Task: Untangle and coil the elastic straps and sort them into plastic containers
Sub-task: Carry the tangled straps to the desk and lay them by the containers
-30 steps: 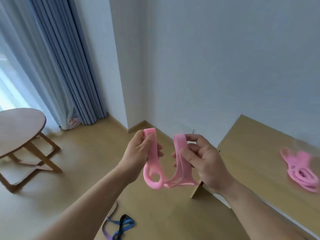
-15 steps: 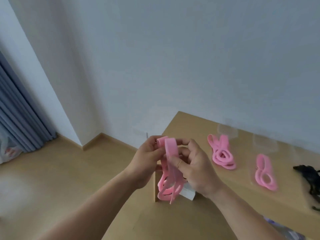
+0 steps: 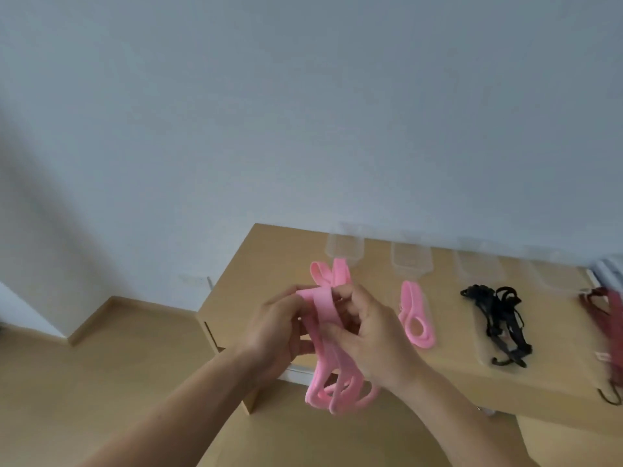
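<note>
Right edge cuts the blurred red straps (image 3: 614, 320).

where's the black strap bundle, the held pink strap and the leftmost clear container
black strap bundle (image 3: 488, 306): head view, tangle's dense middle
held pink strap (image 3: 323, 310): head view, upper flat band
leftmost clear container (image 3: 344, 247): head view, front wall

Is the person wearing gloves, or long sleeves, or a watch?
No gloves: the left hand and right hand are bare. No sleeves show either; the left forearm and right forearm are uncovered down to the picture's edge. No watch or bracelet shows on either wrist. The picture is too blurry to tell about rings.
</note>
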Tool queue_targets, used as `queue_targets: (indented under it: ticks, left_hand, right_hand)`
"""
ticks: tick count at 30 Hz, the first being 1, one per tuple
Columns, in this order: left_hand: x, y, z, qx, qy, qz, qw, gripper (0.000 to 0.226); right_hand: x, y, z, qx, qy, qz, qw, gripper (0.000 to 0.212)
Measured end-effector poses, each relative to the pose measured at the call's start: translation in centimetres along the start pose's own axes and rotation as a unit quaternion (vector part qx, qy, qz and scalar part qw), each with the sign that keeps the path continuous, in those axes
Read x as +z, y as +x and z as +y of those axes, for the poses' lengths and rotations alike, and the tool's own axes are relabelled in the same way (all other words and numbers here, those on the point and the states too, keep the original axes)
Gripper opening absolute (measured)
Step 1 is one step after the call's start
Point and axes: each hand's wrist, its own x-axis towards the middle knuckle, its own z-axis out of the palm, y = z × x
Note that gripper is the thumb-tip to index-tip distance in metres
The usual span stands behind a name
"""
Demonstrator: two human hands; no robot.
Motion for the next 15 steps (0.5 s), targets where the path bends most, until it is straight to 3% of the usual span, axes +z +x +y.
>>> queue_targets:
  ticks: [4, 8, 12, 15]
  left_hand:
    - [1.3, 2.8, -0.9, -0.026, 0.015, -0.021, 0.999, 0.027]
    - [2.3, 6.6, -1.3, -0.038, 0.013, -0.074, 0.996, 0.035]
    - [3.3, 10.6, -0.8, -0.050, 0.019, -0.182, 0.982, 0.049]
    - [3.5, 13.7, 0.1, -0.046, -0.004, -0.245, 0.968, 0.046]
  right_hand:
    - [-1.1, 0.0, 1.1, -0.012, -0.039, 0.020, 0.999, 0.037]
    - [-2.9, 1.6, 2.3, 0.011, -0.067, 0.056, 0.996, 0.049]
    - [-4.3, 3.9, 3.4, 0.039, -0.123, 0.088, 0.988, 0.035]
    - [-5.1, 6.4, 4.0, 0.045, -0.195, 0.134, 0.971, 0.024]
